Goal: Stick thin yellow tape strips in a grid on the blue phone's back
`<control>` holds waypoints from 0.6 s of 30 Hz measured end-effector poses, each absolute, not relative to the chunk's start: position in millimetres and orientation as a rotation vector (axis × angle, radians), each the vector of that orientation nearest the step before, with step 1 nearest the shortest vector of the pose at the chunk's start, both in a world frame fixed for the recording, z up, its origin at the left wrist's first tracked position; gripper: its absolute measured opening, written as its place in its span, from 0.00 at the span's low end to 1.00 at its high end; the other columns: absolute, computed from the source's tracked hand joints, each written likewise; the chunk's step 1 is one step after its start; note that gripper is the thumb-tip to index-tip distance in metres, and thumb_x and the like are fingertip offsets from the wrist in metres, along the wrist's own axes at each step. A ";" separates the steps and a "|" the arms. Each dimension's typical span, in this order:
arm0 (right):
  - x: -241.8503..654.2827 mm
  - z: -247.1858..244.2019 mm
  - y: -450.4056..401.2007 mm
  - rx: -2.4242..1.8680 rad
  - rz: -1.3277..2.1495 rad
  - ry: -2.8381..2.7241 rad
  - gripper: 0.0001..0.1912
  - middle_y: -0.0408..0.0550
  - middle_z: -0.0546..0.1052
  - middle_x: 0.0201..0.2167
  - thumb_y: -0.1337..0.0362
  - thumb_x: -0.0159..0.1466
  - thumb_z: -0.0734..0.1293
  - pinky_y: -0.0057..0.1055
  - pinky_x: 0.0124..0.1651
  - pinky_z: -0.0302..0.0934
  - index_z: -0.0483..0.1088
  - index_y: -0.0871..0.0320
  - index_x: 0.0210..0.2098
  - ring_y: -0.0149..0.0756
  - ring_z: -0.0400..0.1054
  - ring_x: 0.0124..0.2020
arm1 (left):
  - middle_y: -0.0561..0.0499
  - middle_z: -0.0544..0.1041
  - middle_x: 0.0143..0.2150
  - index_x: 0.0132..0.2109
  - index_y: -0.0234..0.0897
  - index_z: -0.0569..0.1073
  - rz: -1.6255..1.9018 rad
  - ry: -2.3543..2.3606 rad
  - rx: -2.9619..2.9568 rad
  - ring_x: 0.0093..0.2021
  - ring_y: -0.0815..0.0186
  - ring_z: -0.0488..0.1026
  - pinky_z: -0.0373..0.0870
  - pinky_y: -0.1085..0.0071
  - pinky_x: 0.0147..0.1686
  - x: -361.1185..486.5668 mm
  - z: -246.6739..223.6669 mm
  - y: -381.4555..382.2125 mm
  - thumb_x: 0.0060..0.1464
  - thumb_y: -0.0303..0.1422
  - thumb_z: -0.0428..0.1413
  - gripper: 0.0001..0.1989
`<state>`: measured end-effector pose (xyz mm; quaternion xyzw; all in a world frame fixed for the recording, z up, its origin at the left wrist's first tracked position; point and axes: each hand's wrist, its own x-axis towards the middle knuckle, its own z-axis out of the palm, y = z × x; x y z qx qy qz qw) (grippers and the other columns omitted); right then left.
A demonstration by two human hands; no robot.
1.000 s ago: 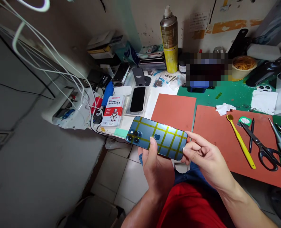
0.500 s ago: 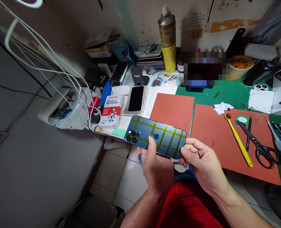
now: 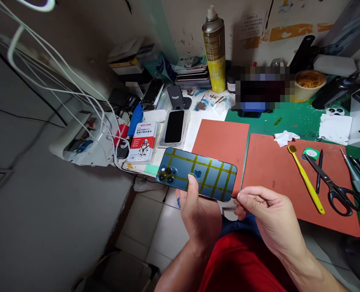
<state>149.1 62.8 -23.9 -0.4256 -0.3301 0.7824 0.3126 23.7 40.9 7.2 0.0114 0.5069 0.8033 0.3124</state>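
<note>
A blue phone (image 3: 183, 176), back side up with yellow-green tape strips crossing it, lies tilted in my left hand (image 3: 198, 215). That hand's thumb presses on the phone's back, and its fingers are beneath. Close to the phone's lower right corner is my right hand (image 3: 268, 215), thumb and forefinger pinched together. Something small and dark shows at those fingertips, too small to make out. Below the hands and the phone, the reddish mat (image 3: 222, 138) reaches the bench's front edge.
On a second reddish mat (image 3: 268, 174) rest a yellow brush (image 3: 306, 178), black scissors (image 3: 332, 184) and a thin black tool. A battery box (image 3: 142, 142) and a boxed phone (image 3: 174, 126) are at the left. Behind stands a spray can (image 3: 215, 52); white cables hang at the left.
My right hand has come off the phone's corner and moved slightly right, its fingertips now pinched. The phone and my left hand have shifted a little to the left.
</note>
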 end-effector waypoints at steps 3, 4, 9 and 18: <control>148.9 -16.7 66.4 -1.143 1.950 -1.309 0.16 0.45 0.78 0.26 0.49 0.69 0.74 0.29 0.29 0.65 0.80 0.56 0.34 0.34 0.71 0.27 | 0.48 0.85 0.47 0.63 0.47 0.77 2.109 1.403 0.073 0.43 0.59 0.82 0.76 0.60 0.52 26.2 6.1 40.4 0.69 0.43 0.59 0.19; 148.1 -14.0 67.6 -1.125 1.842 -1.479 0.16 0.44 0.75 0.26 0.51 0.72 0.71 0.30 0.28 0.62 0.78 0.56 0.34 0.34 0.68 0.27 | 0.49 0.85 0.46 0.62 0.46 0.78 2.109 1.445 0.078 0.43 0.59 0.82 0.76 0.60 0.52 27.1 5.4 39.9 0.68 0.44 0.60 0.19; 142.6 -8.2 71.2 -0.886 1.344 -1.951 0.16 0.43 0.68 0.28 0.65 0.79 0.59 0.33 0.34 0.58 0.68 0.55 0.33 0.33 0.62 0.28 | 0.48 0.85 0.51 0.62 0.49 0.78 2.130 1.499 0.068 0.46 0.55 0.83 0.78 0.60 0.48 30.1 4.6 38.3 0.68 0.44 0.60 0.19; 170.5 -17.2 78.6 -1.034 1.486 -1.562 0.09 0.44 0.77 0.33 0.62 0.76 0.67 0.28 0.34 0.65 0.77 0.52 0.39 0.33 0.70 0.32 | 0.48 0.83 0.58 0.67 0.54 0.73 2.139 1.405 -0.016 0.53 0.52 0.82 0.79 0.58 0.49 25.2 6.5 42.6 0.68 0.43 0.60 0.23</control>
